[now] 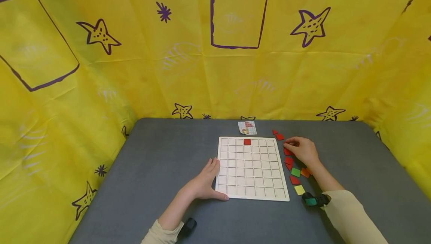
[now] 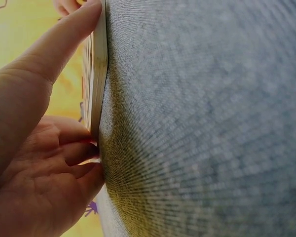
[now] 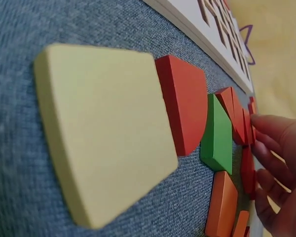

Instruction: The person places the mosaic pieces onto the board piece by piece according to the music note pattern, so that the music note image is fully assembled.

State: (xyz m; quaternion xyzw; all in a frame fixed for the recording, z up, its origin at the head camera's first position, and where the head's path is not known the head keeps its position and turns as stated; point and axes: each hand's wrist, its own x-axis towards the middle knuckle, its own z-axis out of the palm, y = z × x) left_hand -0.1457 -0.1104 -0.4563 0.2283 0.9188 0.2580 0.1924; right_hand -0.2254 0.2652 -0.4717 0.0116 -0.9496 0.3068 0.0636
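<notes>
My left hand (image 1: 207, 180) lay relaxed against the near left corner of the pale, wooden-looking square board (image 1: 250, 181), the fingers along its left edge and the thumb at its near edge, apparently to steady it. The board sat flat on the dark grey cloth-covered table (image 1: 161, 161), its recessed grid holding a single flat red square tile (image 1: 247, 142) near the middle of the far row.

My right hand (image 1: 304, 150) was over the row of loose pieces beside the board's right edge, fingers bent and fingertips at a flat red piece (image 1: 287, 152); I could not tell whether they pinched it or only touched it. Nearer me lay a green flat tile (image 1: 296, 172), an orange flat tile (image 1: 305, 173) and a pale yellow square tile (image 1: 299, 190). The small printed paper card (image 1: 247, 127) rested just beyond the board.

I judged the step in hand to be choosing and picking up a piece. The next move called for a sure thumb-and-finger grip and a lift clear of the crowded neighbours, with the board kept from sliding.
</notes>
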